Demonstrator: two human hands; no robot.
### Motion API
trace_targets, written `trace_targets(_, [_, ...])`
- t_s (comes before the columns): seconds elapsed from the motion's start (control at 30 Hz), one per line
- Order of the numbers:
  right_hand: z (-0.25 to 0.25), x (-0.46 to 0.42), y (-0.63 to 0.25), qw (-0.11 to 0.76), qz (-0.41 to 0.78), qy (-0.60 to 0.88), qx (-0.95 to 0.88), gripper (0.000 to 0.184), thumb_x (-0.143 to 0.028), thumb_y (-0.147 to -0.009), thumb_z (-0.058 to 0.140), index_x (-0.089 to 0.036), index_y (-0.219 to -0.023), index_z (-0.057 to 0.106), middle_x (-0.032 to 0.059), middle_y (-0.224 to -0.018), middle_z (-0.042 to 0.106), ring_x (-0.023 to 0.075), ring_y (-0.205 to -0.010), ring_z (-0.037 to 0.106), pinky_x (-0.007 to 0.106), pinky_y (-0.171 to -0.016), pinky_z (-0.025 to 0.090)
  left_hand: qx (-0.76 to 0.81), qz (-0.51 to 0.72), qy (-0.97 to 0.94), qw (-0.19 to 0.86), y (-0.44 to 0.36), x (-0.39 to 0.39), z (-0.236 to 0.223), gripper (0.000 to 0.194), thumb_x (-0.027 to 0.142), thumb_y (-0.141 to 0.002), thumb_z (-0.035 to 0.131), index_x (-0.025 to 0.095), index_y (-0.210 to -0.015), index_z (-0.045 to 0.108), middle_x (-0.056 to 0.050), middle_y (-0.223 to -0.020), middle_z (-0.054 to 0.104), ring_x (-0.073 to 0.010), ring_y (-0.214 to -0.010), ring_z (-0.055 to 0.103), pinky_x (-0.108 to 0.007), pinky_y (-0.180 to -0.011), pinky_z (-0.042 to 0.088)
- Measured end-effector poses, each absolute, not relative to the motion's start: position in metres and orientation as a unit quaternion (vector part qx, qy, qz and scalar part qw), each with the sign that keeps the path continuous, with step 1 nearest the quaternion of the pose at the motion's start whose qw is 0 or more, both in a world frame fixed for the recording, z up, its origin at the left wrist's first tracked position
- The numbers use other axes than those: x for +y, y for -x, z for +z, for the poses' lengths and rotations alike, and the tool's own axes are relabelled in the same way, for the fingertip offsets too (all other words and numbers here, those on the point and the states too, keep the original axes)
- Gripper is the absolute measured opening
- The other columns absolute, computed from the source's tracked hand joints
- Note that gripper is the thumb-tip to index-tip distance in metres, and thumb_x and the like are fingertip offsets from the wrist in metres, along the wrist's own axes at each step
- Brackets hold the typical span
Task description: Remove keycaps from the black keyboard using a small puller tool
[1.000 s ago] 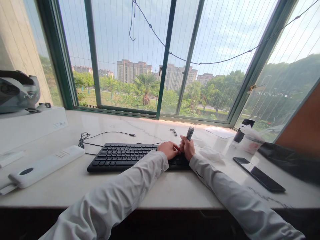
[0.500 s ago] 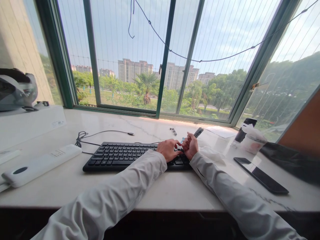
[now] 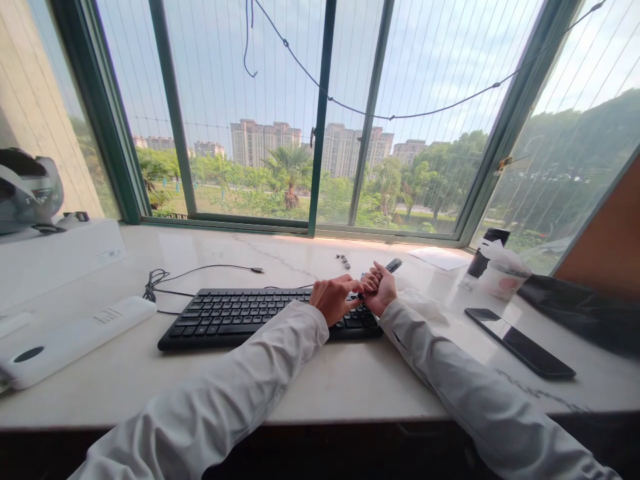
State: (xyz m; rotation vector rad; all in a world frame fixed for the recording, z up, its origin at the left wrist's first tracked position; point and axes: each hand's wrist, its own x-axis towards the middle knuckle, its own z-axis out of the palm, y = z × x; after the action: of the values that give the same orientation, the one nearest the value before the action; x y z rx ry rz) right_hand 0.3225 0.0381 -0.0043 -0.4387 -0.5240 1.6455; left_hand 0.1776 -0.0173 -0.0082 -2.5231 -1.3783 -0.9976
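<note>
A black keyboard lies on the pale stone sill in front of me. My right hand is closed in a fist round a slim dark tool whose end sticks out up and to the right. My left hand hovers over the keyboard's right end, fingers curled and pinched against the near end of the tool by the right hand. Both arms wear white sleeves.
A black phone lies flat at the right, with a dark cup and white bag behind it. A white power strip and a white box with a helmet sit at the left. A thin cable and small dark parts lie near the window.
The tool in my right hand has tilted from upright to leaning right. My left hand has lifted slightly and closed in on the right hand. The view has shifted a little.
</note>
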Motion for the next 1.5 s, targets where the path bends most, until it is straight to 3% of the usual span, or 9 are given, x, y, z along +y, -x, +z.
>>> trace_targets(0.37, [-0.001, 0.04, -0.329, 0.606, 0.739, 0.19, -0.227, 0.048, -0.027, -0.083, 0.059, -0.021, -0.058, 0.019, -0.0067, -0.048, 0.025, 0.0059, -0.041, 0.029, 0.016, -0.038, 0.037, -0.455, -0.347, 0.818, 0.057, -0.178, -0.018, -0.007, 0.019, 0.045, -0.086, 0.062, 0.033, -0.099, 0.067, 0.006, -0.101, 0.07, -0.0153, -0.085, 0.066, -0.024, -0.065, 0.042])
trace_targets(0.6, [0.006, 0.039, -0.331, 0.684, 0.692, 0.136, -0.187, 0.042, -0.014, -0.082, 0.059, -0.02, -0.058, 0.024, -0.0085, -0.048, 0.026, 0.0039, -0.04, 0.03, 0.014, -0.039, 0.037, -0.457, -0.384, 0.801, 0.042, -0.178, -0.018, -0.007, 0.016, 0.036, -0.084, 0.064, 0.031, -0.099, 0.065, 0.007, -0.101, 0.071, -0.0148, -0.088, 0.066, -0.024, -0.07, 0.044])
trace_targets(0.87, [0.0, 0.045, -0.331, 0.693, 0.645, 0.205, -0.249, 0.044, -0.023, -0.082, 0.065, -0.02, -0.058, 0.028, -0.0089, -0.048, 0.029, 0.0035, -0.04, 0.031, 0.014, -0.039, 0.036, -0.485, -0.398, 0.778, 0.019, -0.174, -0.017, -0.002, 0.015, 0.032, -0.084, 0.062, 0.031, -0.098, 0.065, 0.008, -0.101, 0.072, -0.0152, -0.091, 0.067, -0.025, -0.074, 0.045])
trace_targets(1.03, [-0.001, 0.047, -0.331, 0.647, 0.589, 0.275, -0.399, 0.046, -0.044, -0.078, 0.07, -0.02, -0.059, 0.036, -0.01, -0.047, 0.026, 0.0039, -0.039, 0.02, 0.017, -0.034, 0.024, -0.511, -0.398, 0.762, 0.016, -0.173, -0.018, 0.003, 0.017, 0.032, -0.083, 0.063, 0.031, -0.099, 0.065, 0.007, -0.102, 0.072, -0.0155, -0.089, 0.067, -0.026, -0.076, 0.045])
trace_targets(1.17, [-0.003, 0.046, -0.33, 0.587, 0.559, 0.314, -0.494, 0.039, -0.05, -0.071, 0.075, -0.019, -0.071, 0.052, -0.0123, -0.047, 0.02, 0.0041, -0.04, 0.013, 0.02, -0.034, 0.013, -0.506, -0.416, 0.755, 0.019, -0.17, -0.017, 0.006, 0.023, 0.033, -0.084, 0.063, 0.033, -0.106, 0.064, 0.007, -0.102, 0.072, -0.0152, -0.093, 0.066, -0.026, -0.076, 0.046])
trace_targets(1.33, [-0.005, 0.041, -0.328, 0.477, 0.553, 0.355, -0.583, 0.041, -0.053, -0.068, 0.076, -0.017, -0.079, 0.059, -0.0117, -0.048, 0.022, 0.0045, -0.041, 0.016, 0.022, -0.038, 0.012, -0.512, -0.418, 0.75, 0.035, -0.164, -0.013, 0.009, 0.02, 0.037, -0.085, 0.063, 0.032, -0.104, 0.067, 0.004, -0.105, 0.071, -0.0166, -0.095, 0.065, -0.026, -0.075, 0.046])
trace_targets(1.5, [-0.008, 0.041, -0.329, 0.439, 0.524, 0.363, -0.633, 0.044, -0.055, -0.071, 0.073, -0.015, -0.086, 0.064, -0.0103, -0.048, 0.026, 0.0054, -0.042, 0.022, 0.023, -0.04, 0.015, -0.536, -0.405, 0.739, 0.044, -0.161, -0.011, 0.01, 0.02, 0.039, -0.081, 0.07, 0.03, -0.097, 0.067, 0.004, -0.1, 0.07, -0.0158, -0.089, 0.065, -0.026, -0.071, 0.045])
